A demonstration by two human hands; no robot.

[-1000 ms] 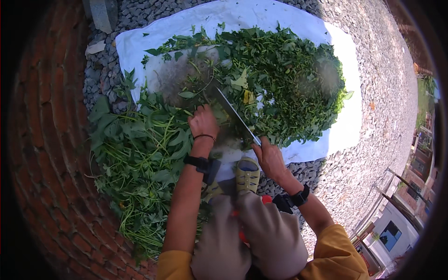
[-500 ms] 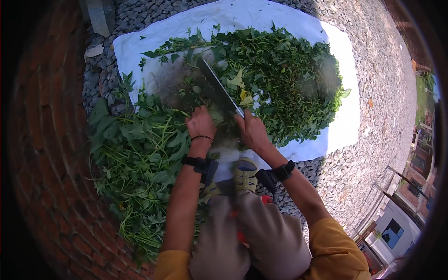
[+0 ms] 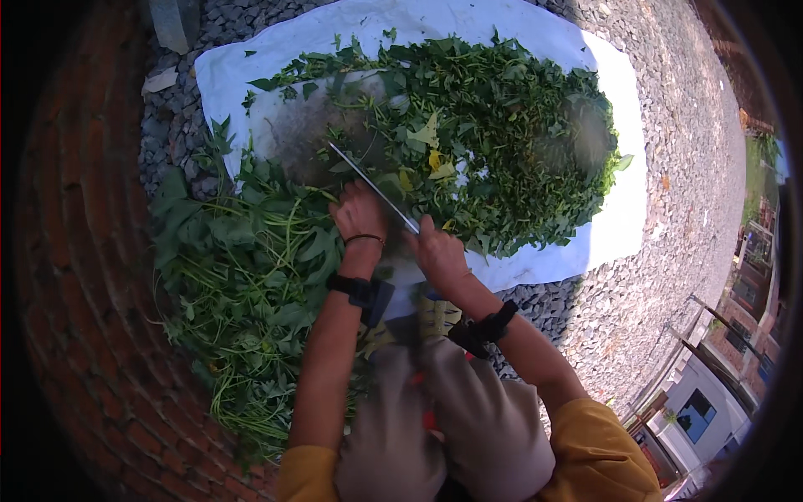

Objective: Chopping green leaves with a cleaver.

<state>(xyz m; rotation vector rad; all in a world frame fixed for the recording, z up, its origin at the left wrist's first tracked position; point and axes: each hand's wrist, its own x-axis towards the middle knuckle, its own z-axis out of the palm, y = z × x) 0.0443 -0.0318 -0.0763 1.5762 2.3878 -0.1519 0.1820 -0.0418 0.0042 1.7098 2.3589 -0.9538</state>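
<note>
My right hand (image 3: 439,253) is closed round the handle of a long-bladed knife (image 3: 374,186), whose blade points up and left. Just left of the blade, my left hand (image 3: 360,211) is closed on stems of leafy greens (image 3: 276,243); its fingertips are partly hidden. The greens trail off to the left in a big heap of long stems and whole leaves. Ahead of both hands is a worn, greyish flat surface (image 3: 288,134) with scraps of leaf on it. To its right spreads a thick pile of chopped greens (image 3: 510,142), with a few yellow leaves and white bits.
A white sheet (image 3: 611,188) lies under the chopped pile, on grey gravel (image 3: 677,167). A brick surface (image 3: 92,268) runs along the left side. At the upper left stands a grey post (image 3: 171,25). My shoes and knees are close below my hands.
The knife has come down and toward me, its tip swinging left, nearer my left hand. My right hand has shifted slightly left and toward me. My left hand stays closed at nearly the same spot.
</note>
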